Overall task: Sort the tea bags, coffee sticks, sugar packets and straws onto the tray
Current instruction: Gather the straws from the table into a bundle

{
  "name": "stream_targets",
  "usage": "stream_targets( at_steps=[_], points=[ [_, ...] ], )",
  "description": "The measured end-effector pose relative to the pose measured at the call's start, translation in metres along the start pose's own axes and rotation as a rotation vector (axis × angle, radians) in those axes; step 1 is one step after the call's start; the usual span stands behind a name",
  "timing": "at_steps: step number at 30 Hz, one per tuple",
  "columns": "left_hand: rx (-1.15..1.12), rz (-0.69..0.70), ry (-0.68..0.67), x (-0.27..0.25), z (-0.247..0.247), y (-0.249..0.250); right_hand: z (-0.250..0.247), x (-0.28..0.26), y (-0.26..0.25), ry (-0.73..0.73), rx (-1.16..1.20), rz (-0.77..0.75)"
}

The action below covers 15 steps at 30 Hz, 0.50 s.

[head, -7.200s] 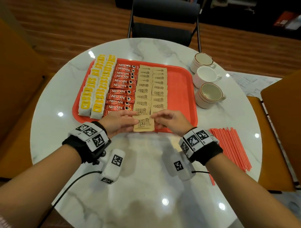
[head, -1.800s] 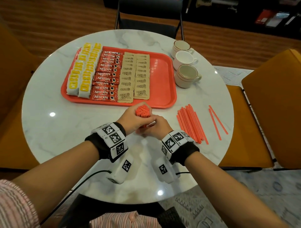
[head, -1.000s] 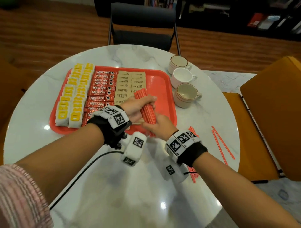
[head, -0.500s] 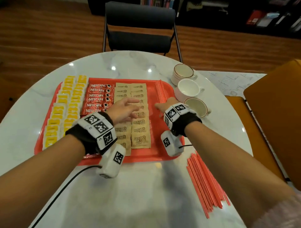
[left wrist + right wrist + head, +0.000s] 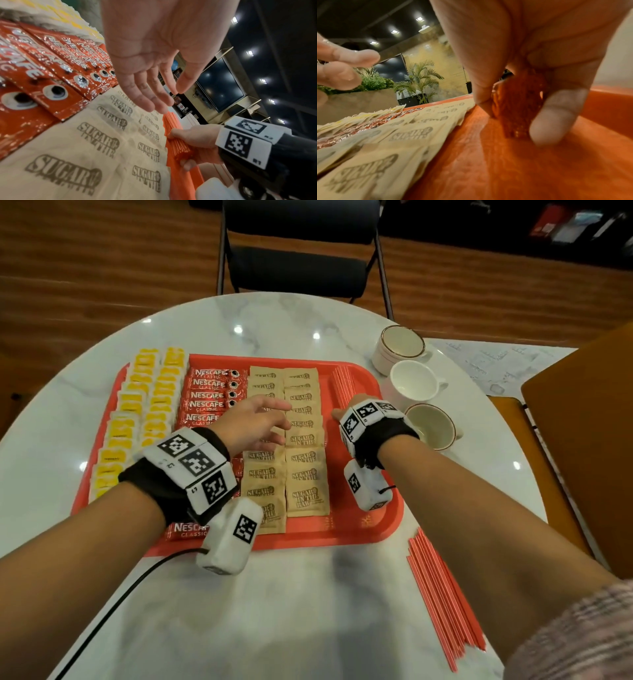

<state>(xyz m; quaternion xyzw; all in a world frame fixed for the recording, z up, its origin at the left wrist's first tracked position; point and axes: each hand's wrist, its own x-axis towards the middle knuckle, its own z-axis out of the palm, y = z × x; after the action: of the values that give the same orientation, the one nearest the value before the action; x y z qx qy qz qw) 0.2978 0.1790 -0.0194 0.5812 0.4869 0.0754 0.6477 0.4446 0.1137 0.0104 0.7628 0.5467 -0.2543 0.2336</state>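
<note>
The red tray [image 5: 373,529] holds yellow tea bags [image 5: 137,412] at the left, then red coffee sticks [image 5: 209,395], then two columns of brown sugar packets [image 5: 301,474]. A bundle of red straws [image 5: 342,381] lies along the tray's right side. My right hand [image 5: 342,413] grips the bundle's near end [image 5: 518,102], thumb on one side and fingers on the other, low on the tray floor [image 5: 488,169]. My left hand [image 5: 279,419] hovers open over the sugar packets [image 5: 82,146], holding nothing. The straw bundle [image 5: 178,146] shows in the right hand's grip in the left wrist view.
More loose red straws [image 5: 445,594] lie on the white marble table [image 5: 308,611], right of the tray under my right forearm. Three cups [image 5: 416,381] stand just right of the tray. A black chair [image 5: 298,268] is beyond the table, an orange seat [image 5: 582,422] at right.
The straw bundle, held upright in both hands over the table, has been carried to the tray and laid along its right side. My left hand has let go and opened.
</note>
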Motion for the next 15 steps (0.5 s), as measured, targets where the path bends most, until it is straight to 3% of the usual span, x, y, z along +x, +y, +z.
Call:
stream_targets(
  at_steps=[6, 13, 15],
  points=[
    [-0.013, 0.007, -0.004, -0.003, -0.002, 0.0, -0.002, -0.001, 0.001, -0.016, -0.069, 0.022],
    [-0.028, 0.007, -0.002, -0.005, -0.002, -0.002, 0.008, 0.008, -0.005, 0.045, 0.297, 0.143],
    [-0.033, 0.012, -0.003, -0.007, -0.001, -0.003, 0.009, 0.009, -0.006, 0.075, 0.307, 0.179]
  ],
)
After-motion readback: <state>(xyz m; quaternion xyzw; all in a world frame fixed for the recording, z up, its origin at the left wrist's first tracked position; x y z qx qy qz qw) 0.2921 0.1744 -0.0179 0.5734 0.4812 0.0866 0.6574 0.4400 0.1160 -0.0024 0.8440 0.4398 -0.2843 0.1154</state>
